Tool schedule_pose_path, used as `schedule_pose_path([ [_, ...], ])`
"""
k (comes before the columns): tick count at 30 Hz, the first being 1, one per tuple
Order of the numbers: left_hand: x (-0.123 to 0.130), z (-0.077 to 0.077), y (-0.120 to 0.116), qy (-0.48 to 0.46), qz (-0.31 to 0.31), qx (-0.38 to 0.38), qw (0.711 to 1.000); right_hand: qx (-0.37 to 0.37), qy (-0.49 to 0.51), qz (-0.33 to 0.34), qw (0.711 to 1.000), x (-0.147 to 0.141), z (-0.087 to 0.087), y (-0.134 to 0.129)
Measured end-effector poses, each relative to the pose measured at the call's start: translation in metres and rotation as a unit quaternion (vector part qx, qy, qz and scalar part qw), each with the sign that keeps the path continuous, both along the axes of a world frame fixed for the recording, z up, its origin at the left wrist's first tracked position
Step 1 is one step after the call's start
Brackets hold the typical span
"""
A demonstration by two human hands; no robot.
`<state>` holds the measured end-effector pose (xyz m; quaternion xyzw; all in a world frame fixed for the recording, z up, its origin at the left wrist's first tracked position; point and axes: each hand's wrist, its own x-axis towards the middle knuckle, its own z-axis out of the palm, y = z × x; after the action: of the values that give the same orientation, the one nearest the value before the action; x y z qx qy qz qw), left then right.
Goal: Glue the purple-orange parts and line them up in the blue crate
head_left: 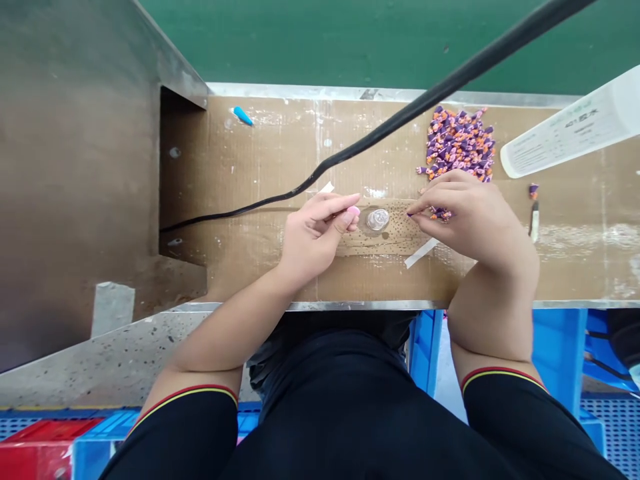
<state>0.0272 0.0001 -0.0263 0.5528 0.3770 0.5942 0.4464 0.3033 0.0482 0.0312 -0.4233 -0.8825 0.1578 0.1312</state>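
Observation:
My left hand (320, 230) pinches a small rounded pink piece (353, 211) between thumb and fingers. Close to the pile, my right hand (463, 210) has thumb and fingertips closed on a tiny dark purple piece (409, 215), mostly hidden by the fingers. Between both hands sits a small clear dish (378, 219) on a brown strip (395, 245) covered in dark dots. Behind my right hand lies a heap of small purple, orange and pink pieces (460, 143); a few more of them (440, 214) show under its palm.
A black cable (350, 155) crosses above the cardboard-covered bench (260, 260). At the right lies a white bottle (570, 127); a slim tool (535, 220) is nearby. A blue cap-like piece (243, 116) rests far left, beside a metal housing (80, 167). White tape (421, 254) sits near the strip.

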Motion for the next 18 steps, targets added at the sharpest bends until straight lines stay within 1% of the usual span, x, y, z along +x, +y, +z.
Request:
schedule_pose_path([
  [2,-0.001,0.004,0.0,-0.023,-0.011,-0.06,0.998,-0.009,-0.005,0.003,1.0,0.0,0.0,0.001],
  [4,-0.002,0.009,0.0,-0.041,-0.018,-0.106,0.993,-0.017,-0.016,0.005,1.0,-0.002,-0.004,0.002],
  [8,-0.003,0.014,0.002,-0.095,-0.032,-0.144,0.984,-0.018,-0.025,-0.009,0.999,-0.006,-0.015,0.002],
  [11,-0.003,0.014,0.003,-0.128,-0.04,-0.175,0.975,-0.001,-0.001,-0.021,1.0,-0.008,-0.014,0.001],
  [14,-0.002,0.013,0.003,-0.124,-0.023,-0.21,0.969,0.034,0.06,-0.063,0.996,-0.013,-0.004,-0.003],
  [16,-0.001,0.014,0.002,-0.117,-0.018,-0.23,0.966,0.052,0.141,-0.08,0.985,-0.021,0.003,-0.009],
  [18,0.0,0.016,0.001,-0.118,-0.025,-0.237,0.964,0.043,0.235,-0.085,0.967,-0.033,0.006,-0.017],
])
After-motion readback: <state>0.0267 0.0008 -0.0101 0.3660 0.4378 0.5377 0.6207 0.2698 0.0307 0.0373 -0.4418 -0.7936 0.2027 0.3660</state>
